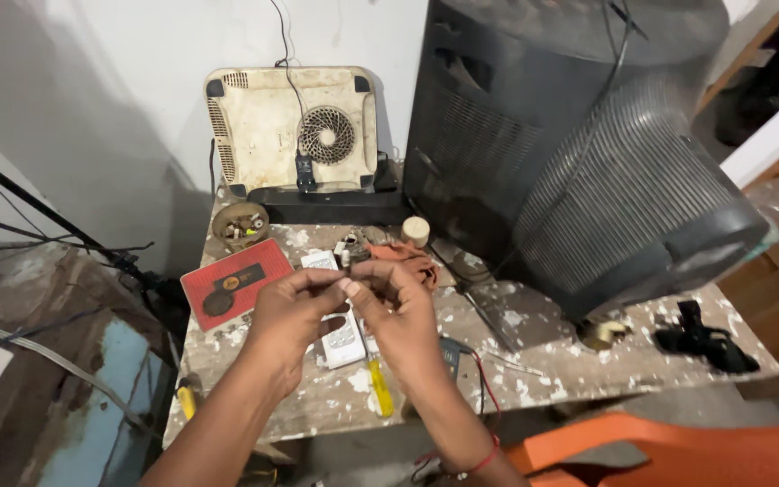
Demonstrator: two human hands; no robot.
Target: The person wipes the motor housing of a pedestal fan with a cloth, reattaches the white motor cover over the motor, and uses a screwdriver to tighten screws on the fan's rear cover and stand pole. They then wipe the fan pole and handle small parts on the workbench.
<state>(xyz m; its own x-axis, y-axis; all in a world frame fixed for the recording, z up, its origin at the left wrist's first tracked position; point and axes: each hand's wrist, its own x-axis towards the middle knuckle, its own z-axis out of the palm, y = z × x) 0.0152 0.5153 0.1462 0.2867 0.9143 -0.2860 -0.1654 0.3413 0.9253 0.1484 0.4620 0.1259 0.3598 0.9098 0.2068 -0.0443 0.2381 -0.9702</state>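
Both hands pinch one small part (346, 283) (too small to identify): left hand (292, 311), right hand (398, 311), fingertips closed, above yellow screwdriver (379, 383) on paint-spattered table (579, 361).

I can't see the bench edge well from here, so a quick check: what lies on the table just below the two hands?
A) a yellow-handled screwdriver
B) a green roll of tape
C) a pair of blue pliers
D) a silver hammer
A: a yellow-handled screwdriver lies on the paint-spattered table right under the left hand and right hand, beside a small white box; no pliers, tape or hammer show there.
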